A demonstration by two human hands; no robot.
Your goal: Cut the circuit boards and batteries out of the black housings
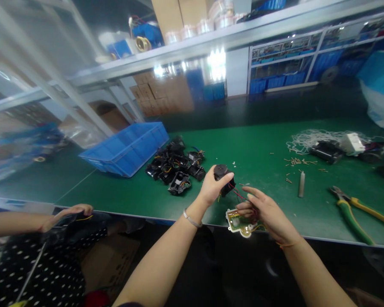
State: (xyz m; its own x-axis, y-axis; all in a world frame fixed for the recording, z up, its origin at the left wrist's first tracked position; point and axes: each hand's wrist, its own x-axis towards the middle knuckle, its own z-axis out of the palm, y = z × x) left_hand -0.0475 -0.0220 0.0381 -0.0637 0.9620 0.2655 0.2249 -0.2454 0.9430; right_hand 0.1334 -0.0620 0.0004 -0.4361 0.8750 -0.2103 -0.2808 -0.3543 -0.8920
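My left hand [211,187] is closed around a small black plastic part [224,177], lifted just above the green bench [259,162]. Thin red and yellow wires [240,196] run from that part down to a small circuit board [238,222] near the bench's front edge. My right hand [264,209] pinches those wires just above the board, its other fingers loosely stretched.
A pile of black parts [177,168] lies beside a blue bin [128,147]. Green-and-yellow pliers [355,211], a small metal cylinder [301,184], scattered wire ends and a white string tangle [310,138] sit to the right. Another person's hand [67,212] works at left.
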